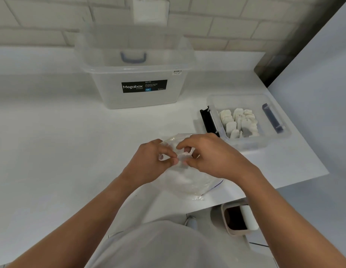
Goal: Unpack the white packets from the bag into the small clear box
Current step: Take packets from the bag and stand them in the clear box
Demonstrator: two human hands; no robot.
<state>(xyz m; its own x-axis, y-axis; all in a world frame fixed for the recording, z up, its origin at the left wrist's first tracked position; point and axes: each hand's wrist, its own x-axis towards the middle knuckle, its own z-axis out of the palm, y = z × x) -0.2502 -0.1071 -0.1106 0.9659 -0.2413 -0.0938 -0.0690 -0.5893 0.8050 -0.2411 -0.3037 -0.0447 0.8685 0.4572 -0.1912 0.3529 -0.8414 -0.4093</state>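
Thin, limp film for the bag (189,180), flat on the worktop (62,142) just short of the near edge; likely light, slippery and quick to collapse, so best taken at the mouth, one lip per side. Pinched there now by both: left hand (149,163) and right hand (212,153), fingers (173,161) curled onto a fold of film at the far end of the bag. Impossible to tell of any packets left inside; only a whitish blur through the plastic.

White packets (238,122) heaped beyond and right of the bag, in the small clear box (274,140): probably soft, near weightless, easily crushed, so lift by a corner with light pressure. Black strip (207,120) against the box wall facing the bag. Large clear box (139,93) well beyond the bag, off the route.

Open worktop left of the bag. Worktop edge close on its right and near side, a bin (237,219) on the floor below; keep the bag from sliding that way.
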